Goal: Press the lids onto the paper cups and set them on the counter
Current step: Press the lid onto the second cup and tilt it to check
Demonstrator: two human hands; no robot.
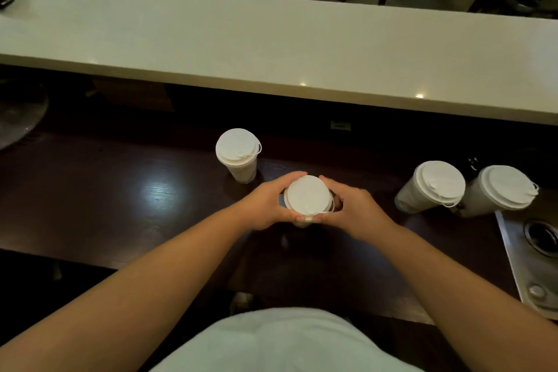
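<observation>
Here the left hand (265, 202) and right hand (353, 208) curl around one paper cup (302, 223) on the dark lower worktop (120, 190), thumbs and fingertips closed on the rim of its white lid (308, 195). Uneven pressure could likely leave one edge unseated, or crush the soft wall and tip the cup. Beyond stands one lidded cup (238, 154), with two more lidded cups (434, 187) to the right. Farthest, the pale upper counter (271, 48) holds no cups yet. No brand or writing is legible anywhere.
</observation>
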